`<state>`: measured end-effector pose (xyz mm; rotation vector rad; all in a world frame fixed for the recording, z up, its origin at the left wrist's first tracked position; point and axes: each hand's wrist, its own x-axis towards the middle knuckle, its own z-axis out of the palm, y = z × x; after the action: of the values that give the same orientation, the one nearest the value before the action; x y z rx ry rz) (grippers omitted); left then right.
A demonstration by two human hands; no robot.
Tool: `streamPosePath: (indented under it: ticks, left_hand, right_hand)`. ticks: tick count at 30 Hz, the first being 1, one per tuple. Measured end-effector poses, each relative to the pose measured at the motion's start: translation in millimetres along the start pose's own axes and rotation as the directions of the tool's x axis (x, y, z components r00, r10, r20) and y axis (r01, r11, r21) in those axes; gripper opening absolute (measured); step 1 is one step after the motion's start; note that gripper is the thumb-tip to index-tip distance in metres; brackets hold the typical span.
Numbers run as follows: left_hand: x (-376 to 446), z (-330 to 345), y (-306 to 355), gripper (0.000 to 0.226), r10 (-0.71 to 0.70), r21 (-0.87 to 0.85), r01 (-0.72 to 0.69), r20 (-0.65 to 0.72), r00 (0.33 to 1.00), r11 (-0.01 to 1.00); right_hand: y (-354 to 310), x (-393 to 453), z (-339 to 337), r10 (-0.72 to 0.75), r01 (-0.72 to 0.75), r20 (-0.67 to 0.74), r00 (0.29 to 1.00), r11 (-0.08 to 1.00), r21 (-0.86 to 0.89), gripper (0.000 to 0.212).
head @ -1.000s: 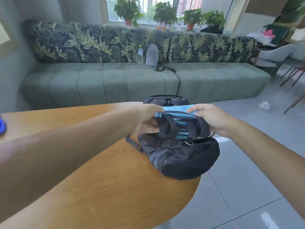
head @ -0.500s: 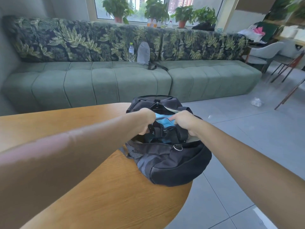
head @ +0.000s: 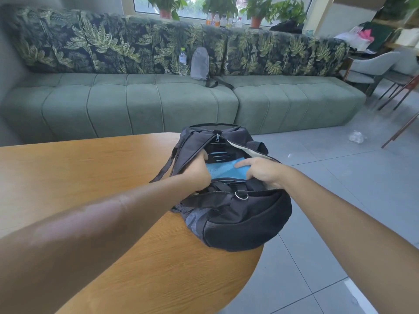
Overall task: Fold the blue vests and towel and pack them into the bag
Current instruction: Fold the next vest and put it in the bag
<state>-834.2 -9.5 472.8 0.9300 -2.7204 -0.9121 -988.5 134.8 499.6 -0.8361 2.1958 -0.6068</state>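
A black bag (head: pixel 240 223) lies on the right end of the wooden table (head: pixel 90 177), its top zip open and part of it hanging over the edge. A folded blue vest (head: pixel 224 172) sits low in the opening, with more blue and black fabric behind it. My left hand (head: pixel 198 169) holds the bundle's left end inside the bag, its fingers hidden by the bag's wall. My right hand (head: pixel 260 171) grips the right end, fingers curled over the top of the blue fabric.
The rounded table edge (head: pixel 256 264) drops to a grey tiled floor on the right. A green sofa (head: pixel 158 100) stands behind the table, carrying a water bottle (head: pixel 182 62) and a grey pouch (head: pixel 199 64). Chairs (head: pixel 385 71) stand at the far right.
Both hands have lowered the blue bundle from above the bag's straps down into the open bag. The view has shifted slightly to the right.
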Motion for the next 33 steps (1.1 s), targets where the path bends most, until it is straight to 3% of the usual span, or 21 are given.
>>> streamPosePath:
  ticks: [3, 4, 6, 7, 8, 13, 15, 19, 22, 24, 26, 28, 33]
  left_hand:
    - [-8.4, 1.9, -1.4, 0.027, 0.260, 0.236, -0.257, 0.017, 0.965, 0.937]
    - [-9.4, -0.1, 0.7, 0.023, 0.332, 0.386, -0.325, 0.052, 0.942, 0.863]
    - [-9.6, -5.2, 6.2, 0.019, 0.457, 0.680, -0.462, 0.205, 0.866, 0.570]
    - [-9.5, -7.7, 7.5, 0.020, 0.470, 0.733, -0.494, 0.267, 0.842, 0.467]
    - [-8.9, -9.2, 9.5, 0.021, 0.454, 0.746, -0.507, 0.306, 0.837, 0.431]
    - [-2.3, -17.5, 15.8, 0.016, 0.208, 0.667, -0.458, 0.423, 0.882, 0.588]
    - [1.7, -19.6, 17.6, 0.020, 0.178, 0.644, -0.480, 0.477, 0.861, 0.595]
    - [8.7, -4.4, 9.3, 0.041, 0.102, 0.655, -0.564, 0.603, 0.791, 0.504]
    - [13.5, 20.2, -2.7, 0.041, -0.006, 0.746, -0.515, 0.571, 0.821, 0.423]
    - [12.9, 29.4, -5.9, 0.043, 0.003, 0.765, -0.436, 0.494, 0.870, 0.474]
    - [6.6, 29.8, -4.3, 0.040, 0.130, 0.747, -0.379, 0.371, 0.919, 0.546]
    - [-1.6, 24.7, 0.6, 0.035, 0.228, 0.720, -0.334, 0.245, 0.942, 0.608]
    - [-7.6, 20.6, 6.6, 0.037, 0.141, 0.632, -0.341, 0.345, 0.928, 0.696]
  right_hand:
    - [-2.4, 3.9, 3.5, -0.140, 0.078, -0.119, 0.983, 0.905, -0.419, 0.052]
    - [-3.4, 6.7, 5.1, -0.220, 0.099, -0.146, 0.965, 0.814, -0.573, 0.049]
    - [-6.9, 6.7, 10.1, -0.317, 0.122, -0.117, 0.941, 0.642, -0.757, 0.037]
    - [-10.7, 2.8, 12.7, -0.315, 0.118, -0.087, 0.945, 0.579, -0.807, 0.026]
    - [-14.1, -2.2, 14.1, -0.300, 0.109, -0.064, 0.952, 0.528, -0.842, 0.016]
    - [-21.1, -19.4, 17.6, -0.329, 0.083, -0.035, 0.943, 0.338, -0.937, 0.017]
    - [-18.1, -19.6, 20.1, -0.315, 0.076, -0.041, 0.948, 0.351, -0.933, 0.018]
    - [-9.6, -16.4, 30.0, -0.257, 0.094, -0.022, 0.966, 0.432, -0.897, 0.023]
    - [-7.3, -9.7, 31.6, -0.233, 0.128, 0.009, 0.972, 0.499, -0.857, 0.020]
    - [-0.9, -3.5, 30.6, -0.228, 0.144, 0.012, 0.974, 0.572, -0.807, 0.034]
    - [5.6, 0.0, 30.8, -0.198, 0.122, -0.017, 0.980, 0.668, -0.734, 0.053]
    - [4.8, 1.5, 31.5, -0.176, 0.104, -0.028, 0.984, 0.697, -0.709, 0.062]
    - [-9.1, -0.5, 34.9, -0.110, 0.061, -0.019, 0.994, 0.674, -0.736, 0.068]
